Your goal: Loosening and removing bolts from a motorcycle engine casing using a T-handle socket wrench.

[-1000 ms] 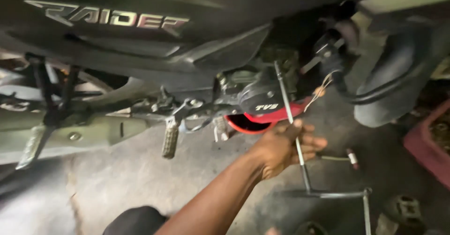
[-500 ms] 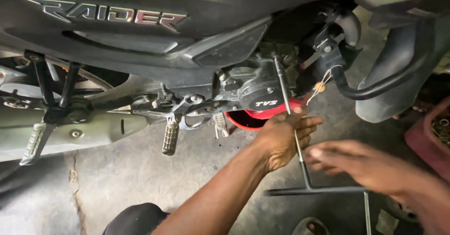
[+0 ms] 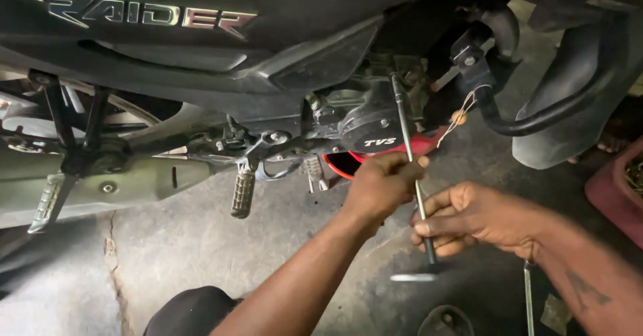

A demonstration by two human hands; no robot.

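A long metal T-handle wrench (image 3: 404,128) slants down from the black motorcycle engine (image 3: 365,118), where its tip sits, to its blurred crossbar (image 3: 415,277) near the floor. My left hand (image 3: 383,187) is closed around the middle of the shaft, just below the engine cover. Lower down, my right hand (image 3: 477,219) grips the shaft just above the crossbar, with the fingers curled round it.
The black motorcycle body (image 3: 201,54) fills the top of the view. A foot peg (image 3: 242,192) and a rear foot peg (image 3: 48,202) hang down at left. A red belly guard (image 3: 423,145), a dark tyre (image 3: 576,115), a reddish crate (image 3: 613,188) and a second rod (image 3: 529,299) lie to the right.
My right hand has come in from the right and closed on the lower shaft. The crossbar has turned and is now blurred. My left hand stays on the shaft.
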